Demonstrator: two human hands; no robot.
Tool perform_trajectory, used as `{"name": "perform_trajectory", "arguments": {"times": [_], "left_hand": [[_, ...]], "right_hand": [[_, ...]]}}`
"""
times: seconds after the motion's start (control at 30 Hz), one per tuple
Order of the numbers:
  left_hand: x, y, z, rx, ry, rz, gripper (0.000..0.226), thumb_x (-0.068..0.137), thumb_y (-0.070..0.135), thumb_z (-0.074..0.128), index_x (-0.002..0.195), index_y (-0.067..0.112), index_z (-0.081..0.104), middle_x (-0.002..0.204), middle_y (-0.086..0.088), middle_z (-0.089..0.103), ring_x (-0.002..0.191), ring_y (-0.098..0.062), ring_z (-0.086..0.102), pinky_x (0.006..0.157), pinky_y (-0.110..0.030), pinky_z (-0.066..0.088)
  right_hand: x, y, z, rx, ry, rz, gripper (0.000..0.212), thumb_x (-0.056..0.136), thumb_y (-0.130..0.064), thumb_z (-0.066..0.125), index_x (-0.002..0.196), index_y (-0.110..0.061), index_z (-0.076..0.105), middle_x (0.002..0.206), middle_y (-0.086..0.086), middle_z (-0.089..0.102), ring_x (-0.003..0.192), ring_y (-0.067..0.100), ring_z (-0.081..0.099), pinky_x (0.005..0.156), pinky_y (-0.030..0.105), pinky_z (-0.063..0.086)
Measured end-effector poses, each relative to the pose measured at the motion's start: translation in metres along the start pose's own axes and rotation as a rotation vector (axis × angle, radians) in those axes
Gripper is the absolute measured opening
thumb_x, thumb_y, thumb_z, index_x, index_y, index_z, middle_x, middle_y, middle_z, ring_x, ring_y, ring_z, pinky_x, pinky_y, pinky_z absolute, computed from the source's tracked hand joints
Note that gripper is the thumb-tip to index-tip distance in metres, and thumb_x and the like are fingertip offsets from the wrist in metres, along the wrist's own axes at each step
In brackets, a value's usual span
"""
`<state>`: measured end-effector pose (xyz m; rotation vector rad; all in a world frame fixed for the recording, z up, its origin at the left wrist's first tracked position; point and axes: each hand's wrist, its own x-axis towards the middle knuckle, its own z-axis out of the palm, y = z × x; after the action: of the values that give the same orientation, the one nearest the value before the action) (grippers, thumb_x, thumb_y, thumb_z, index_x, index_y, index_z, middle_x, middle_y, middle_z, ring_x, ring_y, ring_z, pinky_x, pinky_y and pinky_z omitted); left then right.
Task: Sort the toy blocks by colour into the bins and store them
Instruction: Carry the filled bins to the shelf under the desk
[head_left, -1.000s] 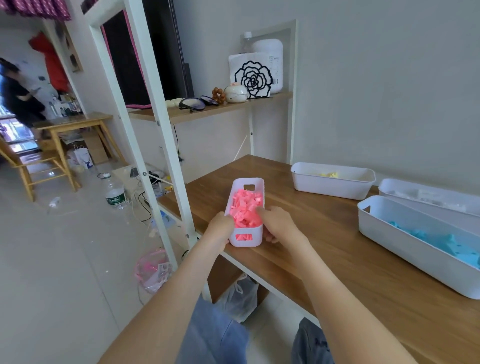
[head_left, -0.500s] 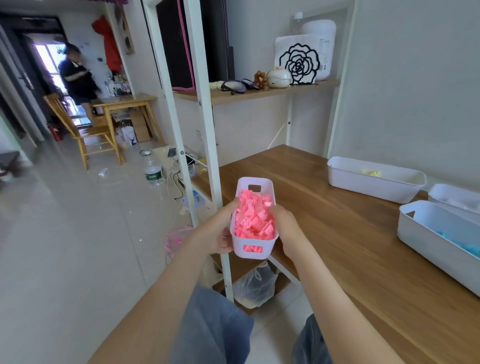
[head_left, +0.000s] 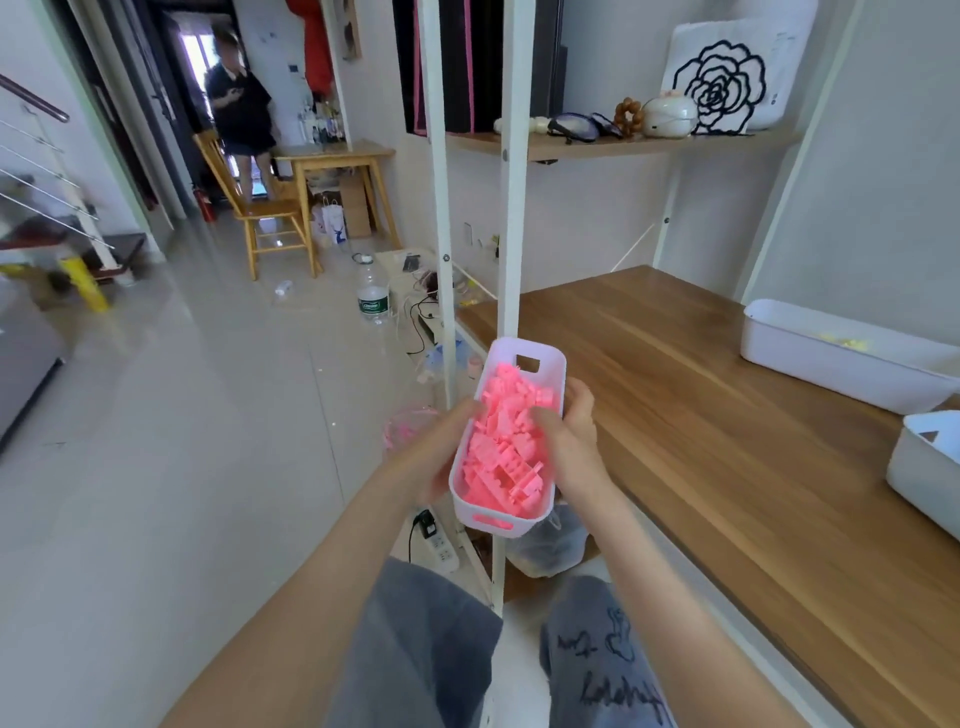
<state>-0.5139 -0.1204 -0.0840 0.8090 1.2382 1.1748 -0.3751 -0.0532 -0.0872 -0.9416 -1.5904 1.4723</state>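
Observation:
A small white bin (head_left: 540, 358) full of pink toy blocks (head_left: 506, 447) hangs in the air past the left end of the wooden table (head_left: 675, 405). My left hand (head_left: 441, 457) grips its left wall and my right hand (head_left: 571, 441) grips its right wall, thumb over the rim. On the table at the right stands a white bin (head_left: 810, 353) with a few yellow blocks (head_left: 844, 343). The corner of another white bin (head_left: 919, 467) shows at the right edge.
White shelf posts (head_left: 511, 208) rise just behind the held bin, with a wooden shelf (head_left: 623, 145) of small items above. On the floor lie a water bottle (head_left: 373, 296), cables and a power strip (head_left: 441, 545). A person (head_left: 241, 114) stands by a chair far left.
The bin of pink blocks has come off the table's left end and now hangs in both hands over the floor. My view has swung left, hiding most of the right-hand bins.

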Motion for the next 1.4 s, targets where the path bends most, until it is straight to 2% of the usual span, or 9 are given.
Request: {"name": "perform_trajectory", "arguments": {"times": [0.13,0.27,0.5,0.67,0.77,1.0,1.17,1.27,1.4], "left_hand": [[-0.012,-0.006,-0.025,-0.018,0.051,0.005,0.048,0.093,0.047,0.045,0.127,0.013,0.051,0.115,-0.015,0.066,0.103,-0.032,0.065,0.087,-0.043,0.050],[-0.013,-0.013,-0.050,-0.031,0.069,0.025,0.039,0.095,0.045,0.041,0.116,0.015,0.055,0.104,-0.012,0.067,0.091,-0.027,0.068,0.077,-0.037,0.052],[0.005,-0.040,-0.091,-0.086,0.173,0.091,0.051,0.094,0.051,0.042,0.126,0.013,0.054,0.111,-0.011,0.069,0.098,-0.028,0.068,0.080,-0.038,0.053],[0.035,-0.055,-0.130,-0.169,0.285,0.037,0.041,0.100,0.044,0.032,0.124,0.020,0.056,0.114,-0.008,0.069,0.101,-0.026,0.067,0.084,-0.041,0.054],[0.058,-0.062,-0.149,-0.129,0.320,-0.019,0.045,0.097,0.051,0.035,0.123,0.022,0.058,0.113,-0.003,0.070,0.104,-0.025,0.066,0.096,-0.046,0.048],[0.110,-0.082,-0.194,-0.115,0.218,-0.074,0.043,0.097,0.032,0.048,0.126,0.002,0.054,0.116,-0.018,0.066,0.102,-0.031,0.067,0.075,-0.033,0.056],[0.151,-0.110,-0.229,-0.101,0.116,-0.175,0.079,0.074,0.049,0.073,0.130,-0.001,0.048,0.124,-0.026,0.058,0.111,-0.043,0.059,0.097,-0.054,0.046],[0.169,-0.117,-0.243,-0.061,0.043,-0.210,0.071,0.072,0.043,0.067,0.128,0.002,0.052,0.123,-0.025,0.059,0.111,-0.043,0.058,0.097,-0.049,0.047],[0.189,-0.128,-0.255,-0.029,0.002,-0.284,0.066,0.072,0.034,0.069,0.129,0.008,0.050,0.120,-0.019,0.062,0.107,-0.036,0.062,0.090,-0.044,0.051]], "right_hand": [[0.006,-0.009,0.023,-0.451,0.066,-0.179,0.061,0.081,-0.048,0.028,0.138,-0.027,0.031,0.143,-0.001,0.029,0.129,0.018,0.022,0.106,0.038,0.021],[0.018,-0.004,0.046,-0.613,0.117,-0.343,0.053,0.087,-0.041,0.027,0.138,-0.028,0.032,0.145,-0.003,0.025,0.128,0.015,0.020,0.105,0.037,0.022],[0.036,0.044,0.088,-0.184,-0.193,-0.076,0.033,0.095,-0.040,0.046,0.126,-0.032,0.038,0.118,-0.004,0.059,0.108,0.014,0.062,0.083,0.029,0.056],[0.059,0.056,0.114,-0.238,-0.214,0.154,0.058,0.099,-0.036,0.039,0.146,-0.026,0.007,0.123,-0.001,0.056,0.108,0.023,0.062,0.074,0.025,0.049],[0.077,0.075,0.129,-0.254,-0.152,0.145,0.058,0.096,-0.044,0.040,0.144,-0.028,0.011,0.120,-0.002,0.057,0.099,0.015,0.063,0.072,0.023,0.052],[0.124,0.134,0.145,-0.347,-0.094,0.489,0.044,0.091,-0.050,0.041,0.124,-0.021,0.039,0.097,-0.002,0.060,0.080,0.015,0.061,0.070,0.034,0.053],[0.144,0.165,0.150,-0.460,-0.126,0.552,0.022,0.092,-0.017,0.049,0.112,-0.009,0.047,0.084,0.003,0.055,0.061,0.016,0.056,0.047,0.024,0.046],[0.165,0.175,0.153,-0.404,-0.138,0.683,0.014,0.094,-0.017,0.049,0.090,-0.004,0.046,0.078,0.009,0.060,0.049,0.017,0.057,0.040,0.024,0.044],[0.180,0.193,0.159,-0.373,0.026,0.669,0.030,0.093,-0.030,0.049,0.110,-0.008,0.038,0.076,0.011,0.066,0.033,0.013,0.054,0.035,0.018,0.041]]}}
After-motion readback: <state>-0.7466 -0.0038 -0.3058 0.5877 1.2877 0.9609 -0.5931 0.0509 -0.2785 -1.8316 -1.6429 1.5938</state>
